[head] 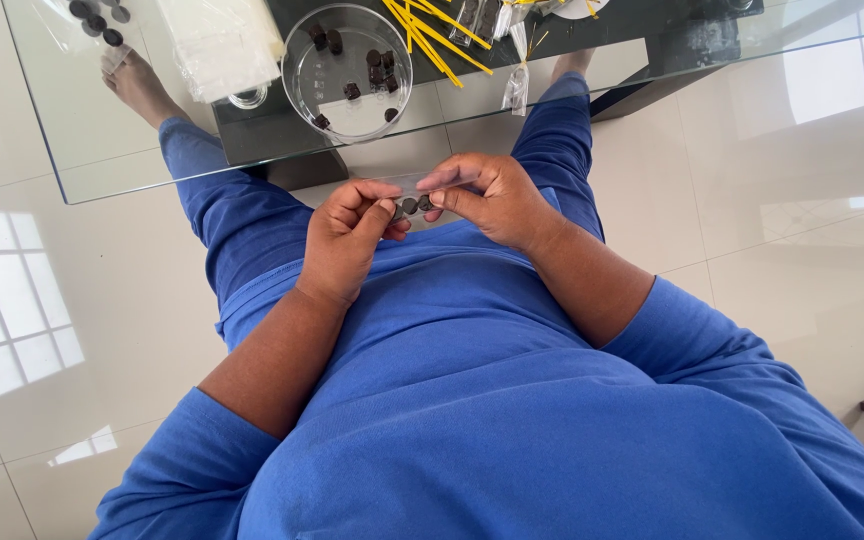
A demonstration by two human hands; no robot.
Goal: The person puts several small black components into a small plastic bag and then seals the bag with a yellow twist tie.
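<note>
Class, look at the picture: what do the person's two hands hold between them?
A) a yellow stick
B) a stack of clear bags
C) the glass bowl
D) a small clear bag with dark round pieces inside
D: the left hand and right hand pinch a small clear bag with dark round pieces in it, above the lap.

Both hands meet just below the glass table's near edge [152, 185]. The left hand [347, 245] and right hand [492, 200] pinch a small clear bag [414, 195] between their fingertips, with dark round pieces [417, 205] showing inside it. On the table, near that edge, sits a clear round bowl [347, 70] holding more dark pieces, with yellow strips [442, 40] just beside it.
</note>
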